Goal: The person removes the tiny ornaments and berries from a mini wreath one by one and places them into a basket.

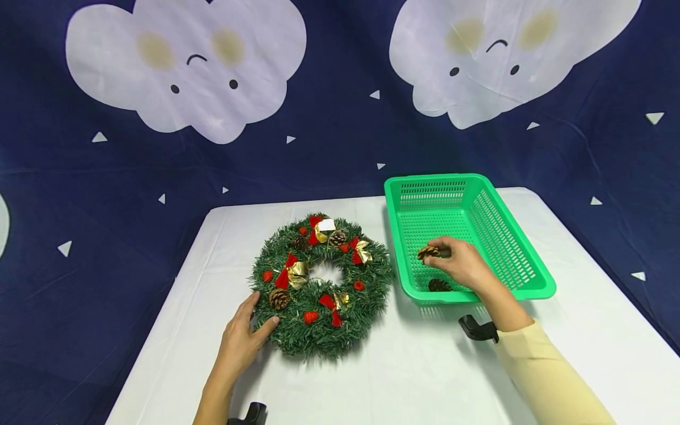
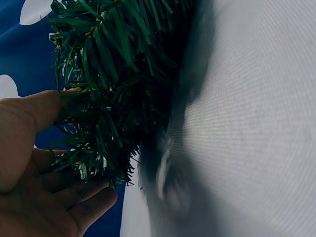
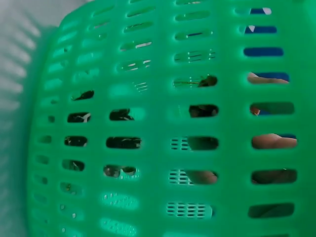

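A green Christmas wreath with red bows, gold bells, red berries and pine cones lies on the table's left half. At its near left edge, my left hand holds the rim between thumb and fingers. The left wrist view shows the green needles between that thumb and the fingers. Over the green basket, my right hand pinches a brown pine cone. A darker pine cone lies in the basket below it. Slotted basket wall mostly hides the right hand in the right wrist view.
A white cloth covers the table. The basket stands right of the wreath, its near wall raised between the right wrist camera and the hand. Behind the table hangs a dark blue curtain printed with clouds and small triangles.
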{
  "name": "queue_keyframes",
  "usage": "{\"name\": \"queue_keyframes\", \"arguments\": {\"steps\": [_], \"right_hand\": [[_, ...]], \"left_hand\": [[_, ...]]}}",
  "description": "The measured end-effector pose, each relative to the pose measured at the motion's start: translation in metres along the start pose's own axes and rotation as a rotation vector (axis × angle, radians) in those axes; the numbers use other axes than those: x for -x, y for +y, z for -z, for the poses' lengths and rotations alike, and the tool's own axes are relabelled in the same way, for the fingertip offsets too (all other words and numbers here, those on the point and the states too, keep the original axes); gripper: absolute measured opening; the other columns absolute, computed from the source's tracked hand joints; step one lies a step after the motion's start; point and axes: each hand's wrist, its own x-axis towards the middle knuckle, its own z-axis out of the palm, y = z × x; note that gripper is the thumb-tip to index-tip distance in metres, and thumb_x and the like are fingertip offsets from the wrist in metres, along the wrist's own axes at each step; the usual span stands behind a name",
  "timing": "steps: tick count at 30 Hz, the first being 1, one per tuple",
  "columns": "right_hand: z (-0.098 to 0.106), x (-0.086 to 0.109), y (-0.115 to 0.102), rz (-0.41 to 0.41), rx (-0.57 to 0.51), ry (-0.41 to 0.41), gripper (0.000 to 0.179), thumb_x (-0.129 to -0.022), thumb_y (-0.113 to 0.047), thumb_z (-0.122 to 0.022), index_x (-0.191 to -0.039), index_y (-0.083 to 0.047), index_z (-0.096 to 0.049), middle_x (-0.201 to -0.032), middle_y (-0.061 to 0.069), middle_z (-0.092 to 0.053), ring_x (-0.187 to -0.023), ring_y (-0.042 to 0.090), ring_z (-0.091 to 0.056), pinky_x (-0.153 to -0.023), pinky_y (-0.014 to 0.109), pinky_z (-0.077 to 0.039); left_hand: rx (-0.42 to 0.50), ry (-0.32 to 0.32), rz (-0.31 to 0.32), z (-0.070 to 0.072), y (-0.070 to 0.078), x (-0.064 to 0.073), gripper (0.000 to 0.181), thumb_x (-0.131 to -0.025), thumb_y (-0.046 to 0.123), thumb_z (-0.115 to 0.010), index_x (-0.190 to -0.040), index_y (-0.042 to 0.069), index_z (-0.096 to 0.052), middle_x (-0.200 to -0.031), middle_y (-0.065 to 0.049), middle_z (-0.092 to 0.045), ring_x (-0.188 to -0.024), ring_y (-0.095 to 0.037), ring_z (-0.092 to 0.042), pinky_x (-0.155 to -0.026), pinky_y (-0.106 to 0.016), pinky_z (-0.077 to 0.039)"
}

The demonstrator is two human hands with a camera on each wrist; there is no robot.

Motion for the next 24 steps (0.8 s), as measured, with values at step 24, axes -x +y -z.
{"name": "queue_keyframes", "arguments": {"steps": [24], "right_hand": [[0.007, -0.0039, 0.0108, 0.007, 0.077, -0.042, 0.046, -0.087, -0.024, -0.067, -0.126, -0.001, -0.057, -0.113, 0.022, -0.066, -0.105, 0.038, -0.062, -0.084, 0.049, -0.049]], "left_hand": [[-0.003, 0.012, -0.002, -0.0012, -0.0005, 0.0003, 0.075, -0.09, 0.032, -0.063, -0.149, 0.006, -0.026, -0.153, -0.02, -0.028, -0.136, -0.045, -0.032, -0.109, -0.061, -0.029]]}}
